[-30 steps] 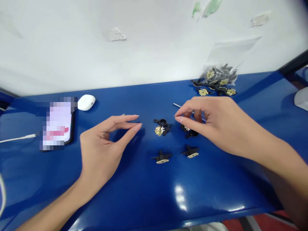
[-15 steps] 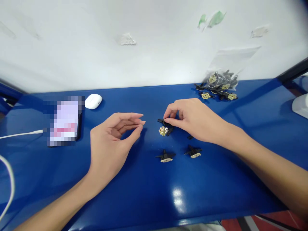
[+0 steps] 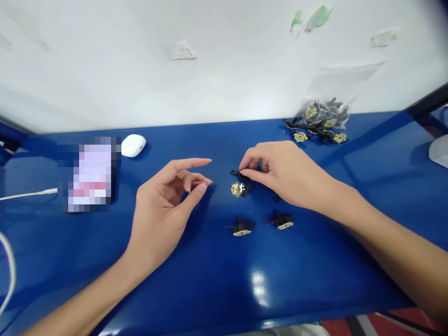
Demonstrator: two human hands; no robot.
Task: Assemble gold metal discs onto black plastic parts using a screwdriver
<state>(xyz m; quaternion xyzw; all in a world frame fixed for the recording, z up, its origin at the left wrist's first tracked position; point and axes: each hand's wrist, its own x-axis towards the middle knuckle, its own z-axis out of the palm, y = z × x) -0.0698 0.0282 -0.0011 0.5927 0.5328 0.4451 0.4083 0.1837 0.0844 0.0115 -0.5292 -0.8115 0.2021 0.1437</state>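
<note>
My right hand (image 3: 280,170) pinches a small black part (image 3: 237,173) between thumb and fingertips, low over the blue table (image 3: 196,289). Just below it lies a black part with a shiny gold plate (image 3: 238,189). Nearer the front edge sit two black parts with gold rims, one on the left (image 3: 241,227) and one on the right (image 3: 282,220). To the left of these parts my left hand (image 3: 168,200) hovers, its thumb meeting a fingertip and its index finger stretched out. Whether anything small is between those tips cannot be made out.
At the back right, a clear plastic bag (image 3: 345,81) holds several black and gold parts, with more loose parts (image 3: 300,136) before it. A phone (image 3: 91,175) with a white cable (image 3: 31,195) and a white case (image 3: 133,145) are at the left.
My left index finger has lifted away from the other fingers, while the thumb still meets a fingertip. My right hand keeps its pinch on the black part. The view has shifted slightly.
</note>
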